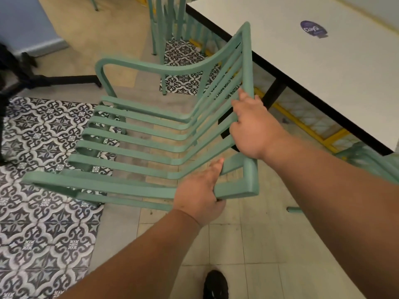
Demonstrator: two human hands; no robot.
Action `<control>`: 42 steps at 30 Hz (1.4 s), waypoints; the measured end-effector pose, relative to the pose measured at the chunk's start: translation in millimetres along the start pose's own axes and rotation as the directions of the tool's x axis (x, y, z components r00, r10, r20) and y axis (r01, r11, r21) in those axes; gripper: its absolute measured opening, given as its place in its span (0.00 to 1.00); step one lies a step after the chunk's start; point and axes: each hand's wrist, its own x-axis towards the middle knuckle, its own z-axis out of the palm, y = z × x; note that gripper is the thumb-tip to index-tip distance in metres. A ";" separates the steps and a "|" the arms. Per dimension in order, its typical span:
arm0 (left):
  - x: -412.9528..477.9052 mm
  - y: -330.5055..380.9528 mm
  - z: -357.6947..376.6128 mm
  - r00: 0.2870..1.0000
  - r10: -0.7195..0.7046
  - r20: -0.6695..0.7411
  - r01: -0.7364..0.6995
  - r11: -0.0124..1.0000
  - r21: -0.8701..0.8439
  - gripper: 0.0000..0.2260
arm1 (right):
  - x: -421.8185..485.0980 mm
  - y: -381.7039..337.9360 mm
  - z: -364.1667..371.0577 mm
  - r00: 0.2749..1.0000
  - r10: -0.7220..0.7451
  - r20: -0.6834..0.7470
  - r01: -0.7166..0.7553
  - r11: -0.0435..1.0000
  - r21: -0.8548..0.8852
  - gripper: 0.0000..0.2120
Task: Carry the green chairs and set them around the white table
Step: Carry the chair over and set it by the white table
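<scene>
Now we carry a green chair point(129, 146), tilted and seemingly off the floor, just beside the white worktop point(302, 72). Our left hand point(198, 197) grips the near armrest at its rear corner; our right hand point(250, 128) clamps the backrest's top rail. We judge this the carrying step; next we should turn the chair to face the worktop and lower it level.

Held chair point(138, 145) left of bench point(323, 78), backrest just beside bench edge. Left hand point(198, 197) on chair's near armrest, right hand point(250, 126) on backrest top. Second chair point(160, 39) at bench's far left corner. Sticker point(313, 29) on bench.
</scene>
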 end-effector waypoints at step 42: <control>-50.2 -65.4 -30.5 0.957 0.269 0.108 -0.275 0.960 0.044 0.40 | -68.8 -31.2 17.9 0.992 -0.085 0.093 0.102 0.975 -0.197 0.28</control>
